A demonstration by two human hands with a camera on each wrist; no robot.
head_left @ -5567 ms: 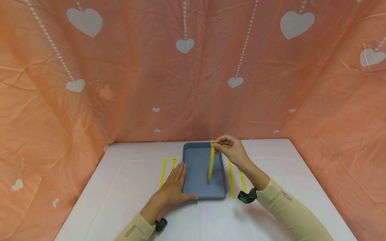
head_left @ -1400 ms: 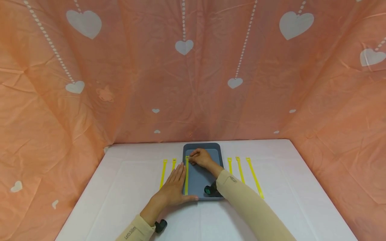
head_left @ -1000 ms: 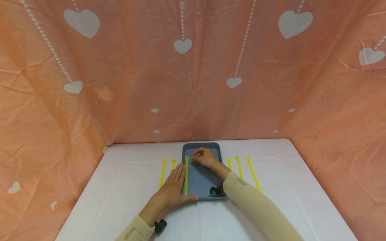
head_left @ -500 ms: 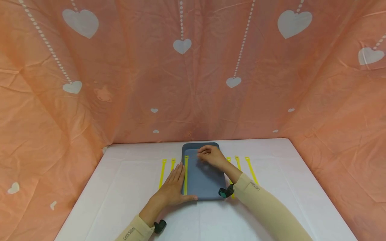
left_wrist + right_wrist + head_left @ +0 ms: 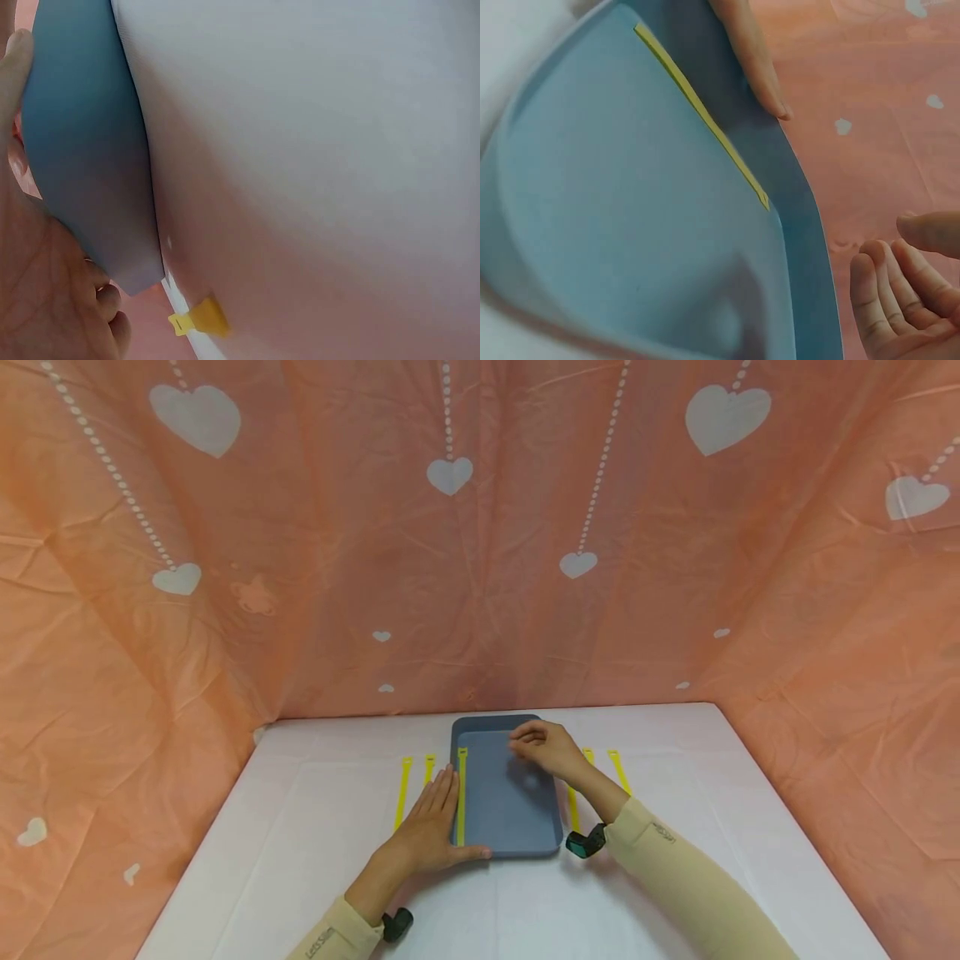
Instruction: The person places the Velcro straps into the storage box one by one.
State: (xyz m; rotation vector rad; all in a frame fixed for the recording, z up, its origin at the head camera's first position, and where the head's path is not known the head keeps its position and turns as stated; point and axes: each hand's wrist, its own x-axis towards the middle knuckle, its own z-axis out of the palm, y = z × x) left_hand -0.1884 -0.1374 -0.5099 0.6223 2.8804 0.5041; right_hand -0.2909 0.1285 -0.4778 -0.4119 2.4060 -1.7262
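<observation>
A yellow strap with a slotted head, like a flat cable tie [image 5: 462, 797], lies lengthwise in the blue-grey tray [image 5: 510, 814], along its left wall. Against that wall's outside rests my left hand [image 5: 426, 837], fingers straight, thumb along the tray's near edge. In the left wrist view the palm and thumb touch the tray's side [image 5: 90, 142]. Above the right part of the tray hovers my right hand [image 5: 553, 750], holding nothing, fingers loosely bent. The right wrist view shows its thumb apart from its fingers [image 5: 866, 296], and the strap [image 5: 705, 116] flat on the tray floor.
Left of the tray lie two more yellow straps [image 5: 402, 793], one partly behind my left hand. Further straps [image 5: 618, 771] lie to the right, partly covered by my right hand and forearm. A white cloth covers the table [image 5: 315, 827]; an orange curtain [image 5: 495, 610] hangs behind.
Earlier my right hand pinched a strap over the tray; it was laid along the left wall and let go. That hand has since moved right. My left hand has stayed put.
</observation>
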